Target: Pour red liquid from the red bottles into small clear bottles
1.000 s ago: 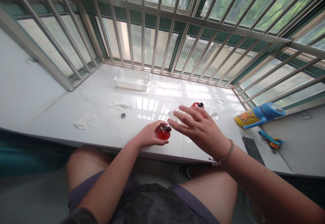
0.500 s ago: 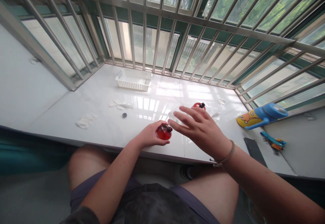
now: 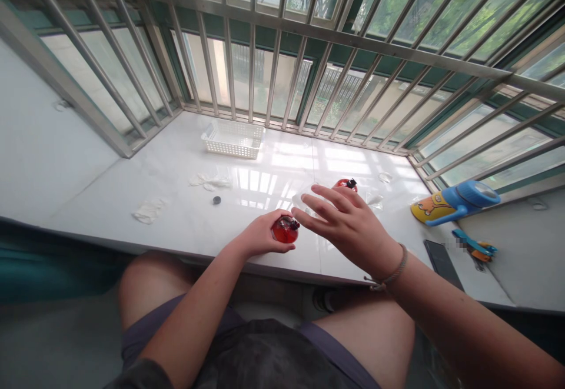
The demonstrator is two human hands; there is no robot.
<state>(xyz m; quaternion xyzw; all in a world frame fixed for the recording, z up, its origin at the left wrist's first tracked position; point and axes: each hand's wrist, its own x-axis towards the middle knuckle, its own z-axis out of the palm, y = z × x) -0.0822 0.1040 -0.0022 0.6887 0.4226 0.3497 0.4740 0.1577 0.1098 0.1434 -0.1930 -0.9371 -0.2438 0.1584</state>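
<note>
My left hand [image 3: 260, 233] is wrapped around a small round bottle of red liquid [image 3: 283, 231] near the front edge of the white ledge; the bottle has a dark piece at its top. To its right, my right hand [image 3: 338, 215] hovers with fingers spread and nothing in them. The fingertips come close to the bottle, and I cannot tell whether they touch it. Beyond the right hand shows a second red bottle [image 3: 344, 185] with a black top, partly hidden by the fingers. Something clear, perhaps plastic [image 3: 302, 195], lies half hidden behind the right fingertips.
A white perforated basket [image 3: 233, 142] stands at the back by the barred window. Crumpled white gloves or wipes [image 3: 149, 210] and a small dark cap [image 3: 216, 200] lie to the left. At right are a blue-and-yellow drinking bottle [image 3: 454, 202], a black phone [image 3: 442, 262] and a blue-orange strap [image 3: 477, 246].
</note>
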